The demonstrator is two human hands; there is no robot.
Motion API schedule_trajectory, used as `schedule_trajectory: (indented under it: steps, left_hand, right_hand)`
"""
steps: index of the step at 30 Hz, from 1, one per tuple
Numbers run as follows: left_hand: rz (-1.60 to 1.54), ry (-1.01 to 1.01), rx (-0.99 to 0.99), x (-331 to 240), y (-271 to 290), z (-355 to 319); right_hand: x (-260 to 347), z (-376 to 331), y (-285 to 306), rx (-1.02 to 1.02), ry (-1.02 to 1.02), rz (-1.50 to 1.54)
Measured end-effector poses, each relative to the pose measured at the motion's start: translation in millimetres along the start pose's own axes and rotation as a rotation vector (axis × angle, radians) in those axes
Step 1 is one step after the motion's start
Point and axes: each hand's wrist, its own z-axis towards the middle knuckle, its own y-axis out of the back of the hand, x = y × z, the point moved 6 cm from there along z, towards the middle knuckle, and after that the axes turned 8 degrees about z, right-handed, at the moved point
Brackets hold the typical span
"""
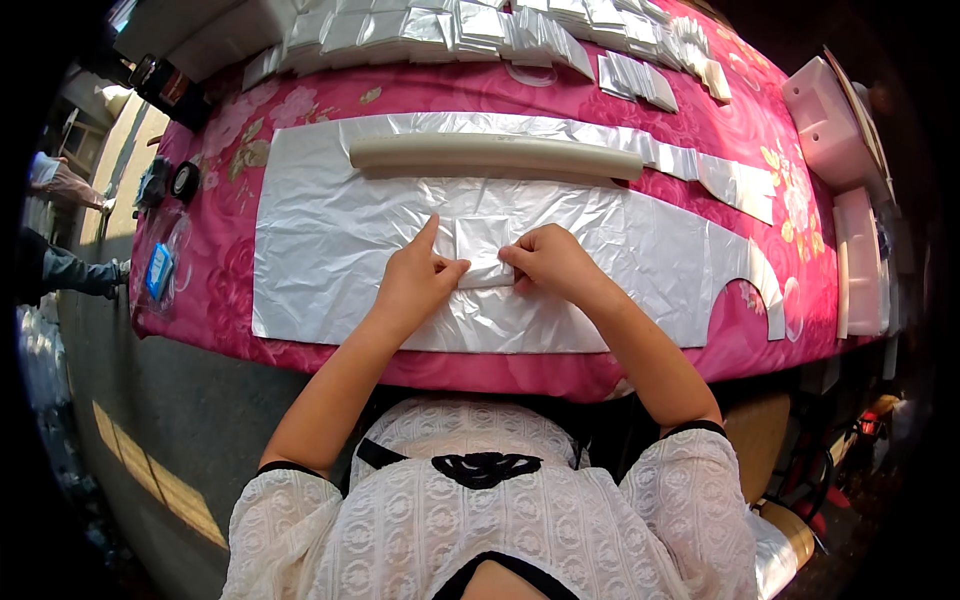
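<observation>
From where I stand, the person's left hand (420, 275) is spread, forefinger stretched out and thumb at the near left edge of a small, square, folded packet of silvery-white film (483, 245). The right hand (548, 260) pinches that packet's right edge between thumb and fingers. It lies on a wide, crinkled silvery-white sheet (320, 250), on the person's side of a long beige tube (495, 155), over a worktop draped in pink flowered cloth (460, 372). At the left, a dark jar (172, 90) shows a reddish label and a flat blue packet (158, 270) has paler markings, both too small to read.
</observation>
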Motion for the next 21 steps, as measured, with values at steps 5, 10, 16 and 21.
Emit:
schedule_trajectory:
  steps: [5,10,16,21]
  left_hand:
    - [-0.05,0.065,0.027,4,1,2]
    - [0.15,-0.068,-0.042,-12,6,-7]
    - [0.689,-0.632,-0.249,-44,-22,-18]
    - [0.743,-0.417,-0.118,-27,-49,-4]
  right_hand:
    - [-2,10,-1,0.043,-0.029,-0.054]
    - [1,10,0,0.033,-0.017,-0.071]
    - [0,14,0,0.047,0.003,-0.066]
    - [-2,14,0,0.001,-0.011,-0.05]
